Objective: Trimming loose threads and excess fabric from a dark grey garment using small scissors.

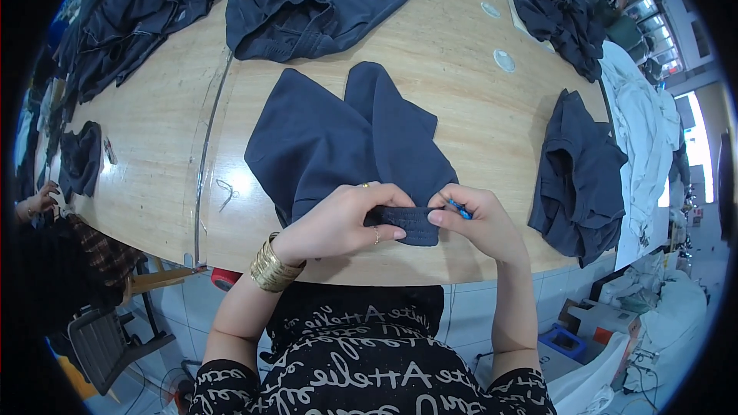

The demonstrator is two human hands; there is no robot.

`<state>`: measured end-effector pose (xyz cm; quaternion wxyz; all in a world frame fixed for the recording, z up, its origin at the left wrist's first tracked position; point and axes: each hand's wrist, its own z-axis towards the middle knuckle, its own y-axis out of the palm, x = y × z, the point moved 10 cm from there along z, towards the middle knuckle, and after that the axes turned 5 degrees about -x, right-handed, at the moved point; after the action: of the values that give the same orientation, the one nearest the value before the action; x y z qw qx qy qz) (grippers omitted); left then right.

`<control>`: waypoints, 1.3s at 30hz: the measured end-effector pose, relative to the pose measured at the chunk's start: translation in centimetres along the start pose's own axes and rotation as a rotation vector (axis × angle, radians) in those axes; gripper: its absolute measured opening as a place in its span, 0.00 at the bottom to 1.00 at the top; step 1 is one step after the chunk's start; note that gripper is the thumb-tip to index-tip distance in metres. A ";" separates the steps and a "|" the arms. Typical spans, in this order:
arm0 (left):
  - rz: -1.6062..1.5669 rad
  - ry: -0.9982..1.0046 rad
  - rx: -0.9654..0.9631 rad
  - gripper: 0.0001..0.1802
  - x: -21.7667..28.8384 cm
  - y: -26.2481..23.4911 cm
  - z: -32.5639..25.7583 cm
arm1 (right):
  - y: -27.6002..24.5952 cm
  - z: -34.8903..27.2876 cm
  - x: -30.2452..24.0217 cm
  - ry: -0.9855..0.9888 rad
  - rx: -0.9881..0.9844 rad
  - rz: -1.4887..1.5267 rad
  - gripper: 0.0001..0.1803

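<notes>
A pair of dark navy shorts (pixel 323 138) lies in front of me, its two legs spread away toward the far side of the table. The gathered elastic waistband (pixel 410 225) is lifted at the near edge between my hands. My left hand (pixel 350 219) grips the waistband's left part, thumb in front and fingers behind. At its right end, my right hand (pixel 478 219) pinches the band with thumb and forefinger. A small blue tool (pixel 460 210) is tucked in that same hand; its working end is hidden, so its exact kind does not show.
Another pair of navy shorts (pixel 307 15) lies farther off. Dark garments (pixel 580 177) are stacked at right, with more (pixel 138 23) at far left. Thread scraps (pixel 227 194) and small snips (pixel 109 151) lie on the table (pixel 154 184). Another person's hand (pixel 44 198) shows at the left edge.
</notes>
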<state>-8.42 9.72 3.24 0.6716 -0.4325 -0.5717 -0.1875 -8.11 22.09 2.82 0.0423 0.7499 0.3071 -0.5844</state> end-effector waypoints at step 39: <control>-0.492 -0.034 -0.038 0.09 -1.7 -0.3 1.7 | -1.8 -4.7 -4.0 -0.222 0.626 -0.367 0.13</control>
<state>-10.16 10.48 1.71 0.5876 -0.2958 -0.6675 -0.3489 -5.58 23.92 8.39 -0.2612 0.5913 0.2364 -0.7255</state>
